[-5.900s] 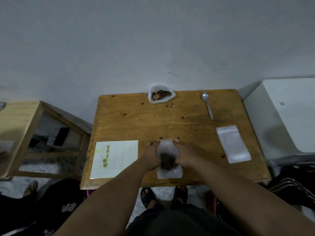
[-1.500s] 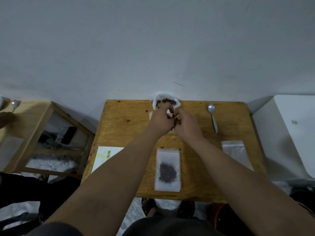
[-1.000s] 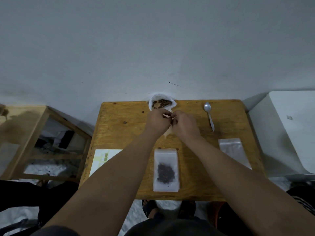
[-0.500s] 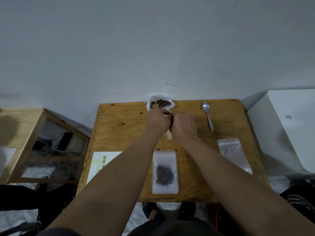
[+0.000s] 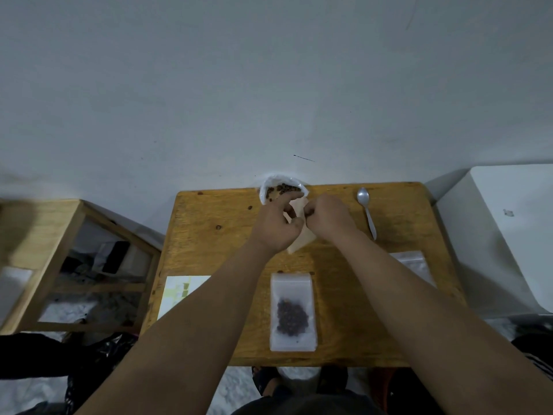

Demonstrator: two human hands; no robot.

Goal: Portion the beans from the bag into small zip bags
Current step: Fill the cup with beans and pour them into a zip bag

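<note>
An open clear bag of brown beans (image 5: 281,190) stands at the far edge of the wooden table (image 5: 209,235). Just in front of it my left hand (image 5: 276,224) and my right hand (image 5: 327,217) pinch the top of a small empty zip bag (image 5: 302,242) that hangs tilted between them. A filled zip bag (image 5: 293,313) with a dark clump of beans lies flat near the table's front edge. A stack of empty zip bags (image 5: 414,265) lies at the right, partly hidden by my right forearm.
A metal spoon (image 5: 367,209) lies at the back right. A label sheet (image 5: 179,290) sits at the front left corner. A few loose beans dot the tabletop. A wooden shelf (image 5: 74,265) stands to the left, a white appliance (image 5: 508,235) to the right.
The filled zip bag was set down near the front edge. Both hands moved to the far side by the bean bag and now hold an empty zip bag, lifted slightly.
</note>
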